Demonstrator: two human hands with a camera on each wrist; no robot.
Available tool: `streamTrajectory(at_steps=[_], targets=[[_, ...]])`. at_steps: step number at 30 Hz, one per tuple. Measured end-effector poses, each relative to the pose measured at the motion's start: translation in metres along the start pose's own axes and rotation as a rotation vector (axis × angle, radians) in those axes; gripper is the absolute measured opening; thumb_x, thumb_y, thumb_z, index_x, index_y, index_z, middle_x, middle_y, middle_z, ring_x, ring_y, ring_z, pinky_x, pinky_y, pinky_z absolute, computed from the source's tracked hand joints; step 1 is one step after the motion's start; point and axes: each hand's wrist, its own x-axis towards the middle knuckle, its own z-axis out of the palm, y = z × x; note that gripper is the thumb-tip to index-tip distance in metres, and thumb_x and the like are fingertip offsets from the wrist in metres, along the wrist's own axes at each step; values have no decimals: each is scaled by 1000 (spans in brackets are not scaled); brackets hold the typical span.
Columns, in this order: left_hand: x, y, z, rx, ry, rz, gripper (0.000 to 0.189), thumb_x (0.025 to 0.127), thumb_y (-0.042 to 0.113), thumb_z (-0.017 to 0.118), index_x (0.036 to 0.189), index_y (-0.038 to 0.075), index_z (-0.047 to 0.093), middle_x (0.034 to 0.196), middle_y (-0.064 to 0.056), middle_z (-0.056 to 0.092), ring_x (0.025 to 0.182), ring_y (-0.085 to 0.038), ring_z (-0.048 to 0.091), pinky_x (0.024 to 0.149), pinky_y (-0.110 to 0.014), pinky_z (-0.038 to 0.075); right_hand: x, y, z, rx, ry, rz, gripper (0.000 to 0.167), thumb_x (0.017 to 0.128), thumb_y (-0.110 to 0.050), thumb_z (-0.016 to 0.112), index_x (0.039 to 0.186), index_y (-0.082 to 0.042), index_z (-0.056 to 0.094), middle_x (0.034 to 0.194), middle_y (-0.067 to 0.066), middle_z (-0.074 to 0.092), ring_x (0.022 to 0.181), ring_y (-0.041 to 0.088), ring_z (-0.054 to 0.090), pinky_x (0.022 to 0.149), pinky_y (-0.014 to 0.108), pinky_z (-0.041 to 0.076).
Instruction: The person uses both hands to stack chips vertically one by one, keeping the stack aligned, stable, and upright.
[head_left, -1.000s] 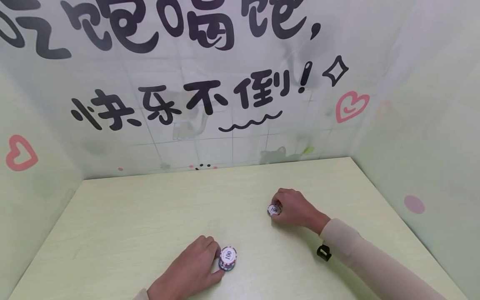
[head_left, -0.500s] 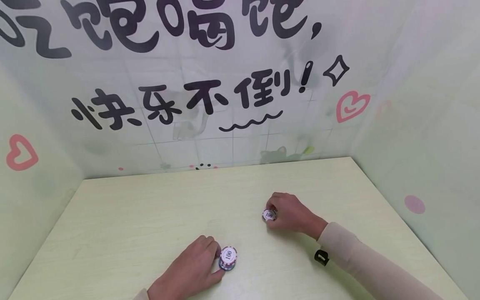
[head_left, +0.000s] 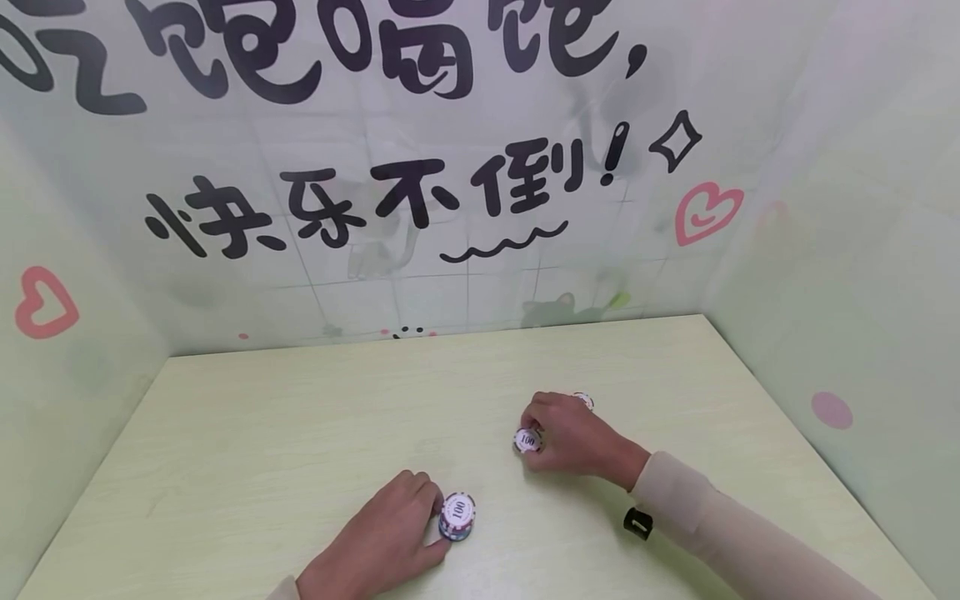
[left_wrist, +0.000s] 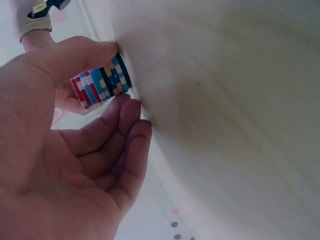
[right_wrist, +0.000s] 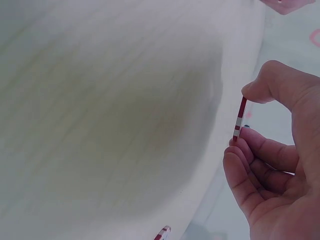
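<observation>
My left hand (head_left: 378, 533) rests on the table and steadies a short stack of poker chips (head_left: 457, 515) between thumb and fingers. The top chip is white-faced and marked 100. Seen from the left wrist, the stack (left_wrist: 102, 82) shows red, blue and dark edges with white and orange blocks. Farther back and to the right, my right hand (head_left: 577, 437) pinches a single poker chip (head_left: 527, 441), also marked 100. In the right wrist view this chip (right_wrist: 240, 119) is edge-on, red and white, between thumb and fingertips, raised over the table.
Another poker chip (head_left: 584, 401) lies on the table behind my right hand, partly hidden by it. The pale wooden table (head_left: 300, 433) meets a back wall (head_left: 420, 292) with black lettering, and side walls stand left and right. A black band (head_left: 638, 523) hangs under the right sleeve.
My right hand has moved left and toward me with its poker chip, uncovering the other chip behind it. The left hand and the stack have stayed in place.
</observation>
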Motion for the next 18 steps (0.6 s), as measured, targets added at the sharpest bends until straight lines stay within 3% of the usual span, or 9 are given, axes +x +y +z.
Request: streamTrajectory(at_steps=[18], targets=[[1, 1, -1, 21, -26, -16, 35, 88, 33, 88, 99, 6, 70, 89, 6, 54, 86, -13, 48, 79, -34, 51, 0, -28, 2, 29, -12, -95, 24, 82, -18, 85, 102, -7, 77, 95, -4, 67, 82, 6, 56, 74, 21, 53]])
